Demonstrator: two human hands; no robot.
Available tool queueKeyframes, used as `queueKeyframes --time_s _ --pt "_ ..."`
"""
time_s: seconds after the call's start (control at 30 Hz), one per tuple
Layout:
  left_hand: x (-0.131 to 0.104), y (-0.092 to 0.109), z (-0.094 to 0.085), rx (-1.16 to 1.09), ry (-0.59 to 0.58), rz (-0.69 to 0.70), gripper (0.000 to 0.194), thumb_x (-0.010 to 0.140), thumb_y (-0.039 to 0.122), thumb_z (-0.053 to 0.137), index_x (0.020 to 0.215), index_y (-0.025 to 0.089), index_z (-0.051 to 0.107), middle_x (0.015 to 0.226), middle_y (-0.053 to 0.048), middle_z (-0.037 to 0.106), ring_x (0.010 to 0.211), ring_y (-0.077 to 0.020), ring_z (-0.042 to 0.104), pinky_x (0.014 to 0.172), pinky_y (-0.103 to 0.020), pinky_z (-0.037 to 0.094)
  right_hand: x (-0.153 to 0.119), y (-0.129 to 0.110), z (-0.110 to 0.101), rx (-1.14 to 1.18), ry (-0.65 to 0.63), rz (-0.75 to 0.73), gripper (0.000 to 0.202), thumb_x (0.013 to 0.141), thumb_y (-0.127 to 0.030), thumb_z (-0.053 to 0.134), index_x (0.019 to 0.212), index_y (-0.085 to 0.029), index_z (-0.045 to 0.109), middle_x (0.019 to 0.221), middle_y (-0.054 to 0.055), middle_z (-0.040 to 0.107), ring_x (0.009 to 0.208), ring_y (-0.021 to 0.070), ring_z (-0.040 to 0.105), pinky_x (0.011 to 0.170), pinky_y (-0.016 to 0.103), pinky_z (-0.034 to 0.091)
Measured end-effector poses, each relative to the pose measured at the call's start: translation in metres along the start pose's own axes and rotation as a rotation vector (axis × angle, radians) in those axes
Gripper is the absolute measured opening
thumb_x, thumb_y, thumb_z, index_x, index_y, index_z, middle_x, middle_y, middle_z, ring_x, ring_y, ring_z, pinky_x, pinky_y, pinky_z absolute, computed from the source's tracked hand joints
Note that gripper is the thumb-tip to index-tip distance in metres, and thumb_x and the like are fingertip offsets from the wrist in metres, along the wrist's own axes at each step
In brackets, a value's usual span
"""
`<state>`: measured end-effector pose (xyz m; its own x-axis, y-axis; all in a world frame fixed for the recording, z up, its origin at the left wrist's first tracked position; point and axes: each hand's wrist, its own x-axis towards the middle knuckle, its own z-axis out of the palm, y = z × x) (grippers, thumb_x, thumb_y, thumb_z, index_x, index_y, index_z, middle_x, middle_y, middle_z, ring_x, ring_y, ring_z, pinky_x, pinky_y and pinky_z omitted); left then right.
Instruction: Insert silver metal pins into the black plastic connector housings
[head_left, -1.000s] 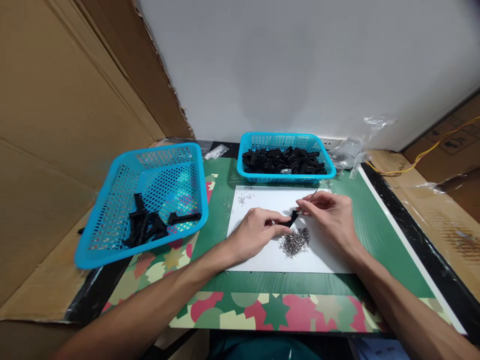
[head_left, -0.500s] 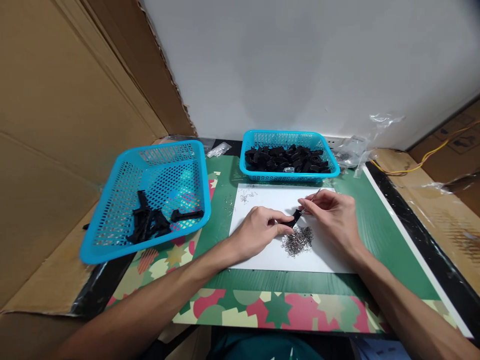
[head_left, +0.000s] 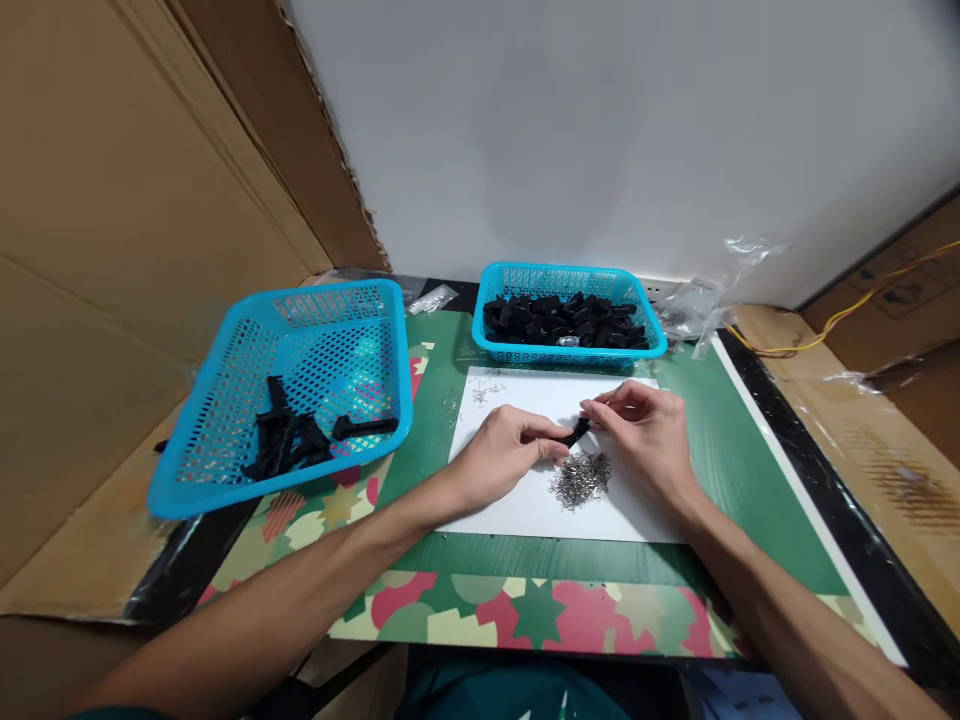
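Note:
A small black plastic part (head_left: 578, 432) is pinched between the thumb and fingers of my left hand (head_left: 504, 452), over a white sheet (head_left: 495, 510). My right hand (head_left: 646, 428) is closed at the part's upper right end; whatever is between its fingertips is too small to make out. Just below the part lies a pile of small silvery metal pieces (head_left: 581, 480). A few thin wire-like pieces (head_left: 480, 393) are scattered at the sheet's upper left corner.
A blue basket (head_left: 281, 485) on the left holds several black parts (head_left: 289, 440). Behind the sheet, another blue basket (head_left: 570, 353) is heaped with black parts. Clear plastic bags (head_left: 690, 305) lie at the back right, near a yellow cable (head_left: 832, 320). Cardboard stands at left.
The whole view has shifted slightly. My right hand's fingertips are now closer to the black part's end, and the thin item seen earlier at them no longer shows clearly.

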<state>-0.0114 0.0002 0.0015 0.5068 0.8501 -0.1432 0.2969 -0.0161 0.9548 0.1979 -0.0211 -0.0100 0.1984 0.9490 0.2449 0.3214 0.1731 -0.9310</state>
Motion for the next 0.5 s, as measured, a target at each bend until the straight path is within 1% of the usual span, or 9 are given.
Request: queueKeyframes --time_s 0.1,0.2,0.27,0.33,0.37,0.43,0.5 --pt "0.003 0.001 -0.001 -0.035 0.001 0.006 0.025 0.086 0.026 0.075 0.106 0.017 0.086 0.089 -0.007 0.083 0.082 -0.0200 0.072 0.078 -0.031 0.055 0.001 -0.002 0.005 -0.004 0.022 -0.013 0.028 0.084 -0.035 0.080 0.066 -0.020 0.065 0.080 0.008 0.078 0.071 0.0213 0.074 0.063 0.030 0.057" --pt "0.004 0.007 -0.003 -0.039 0.003 0.045 0.019 0.088 0.029 0.074 0.093 0.015 0.085 0.081 -0.006 0.080 0.076 -0.0173 0.068 0.075 -0.029 0.051 0.002 -0.005 0.009 0.012 0.039 -0.022 0.024 0.084 -0.033 0.079 0.068 -0.019 0.068 0.076 0.006 0.077 0.068 0.0203 0.072 0.062 0.030 0.056" --pt "0.003 0.011 -0.002 -0.005 0.026 0.079 0.024 0.091 0.036 0.073 0.086 0.014 0.083 0.077 -0.006 0.077 0.072 -0.0159 0.064 0.069 -0.027 0.049 0.002 -0.008 0.011 0.040 0.070 -0.043 0.023 0.086 -0.034 0.078 0.070 -0.020 0.069 0.074 0.005 0.077 0.065 0.0196 0.071 0.062 0.029 0.056" --pt "0.001 0.015 -0.002 0.026 0.091 0.105 0.032 0.093 0.043 0.071 0.086 0.014 0.082 0.075 -0.005 0.075 0.069 -0.0155 0.061 0.064 -0.026 0.046 0.002 -0.011 0.010 0.082 0.120 -0.084 0.022 0.090 -0.036 0.075 0.075 -0.020 0.071 0.074 0.005 0.076 0.066 0.0200 0.072 0.063 0.029 0.057" --pt "0.001 0.016 -0.001 0.036 0.140 0.124 0.034 0.094 0.046 0.071 0.090 0.014 0.082 0.077 -0.005 0.075 0.070 -0.0160 0.062 0.063 -0.026 0.045 0.002 -0.012 0.009 0.100 0.149 -0.111 0.022 0.092 -0.037 0.074 0.079 -0.020 0.072 0.076 0.005 0.077 0.069 0.0206 0.073 0.065 0.030 0.058" --pt "0.003 0.021 -0.001 0.069 0.263 0.206 0.034 0.094 0.048 0.070 0.097 0.016 0.084 0.086 -0.006 0.077 0.077 -0.0179 0.065 0.068 -0.028 0.048 0.003 -0.014 0.007 0.119 0.209 -0.172 0.019 0.095 -0.037 0.071 0.086 -0.021 0.073 0.081 0.005 0.078 0.073 0.0213 0.075 0.069 0.031 0.060" --pt "0.009 0.029 -0.002 0.132 0.358 0.310 0.033 0.094 0.048 0.072 0.098 0.018 0.084 0.095 -0.008 0.078 0.085 -0.0194 0.066 0.072 -0.029 0.049 0.006 -0.015 0.005 0.128 0.244 -0.213 0.017 0.097 -0.035 0.070 0.088 -0.021 0.074 0.083 0.006 0.078 0.073 0.0214 0.075 0.070 0.031 0.060"
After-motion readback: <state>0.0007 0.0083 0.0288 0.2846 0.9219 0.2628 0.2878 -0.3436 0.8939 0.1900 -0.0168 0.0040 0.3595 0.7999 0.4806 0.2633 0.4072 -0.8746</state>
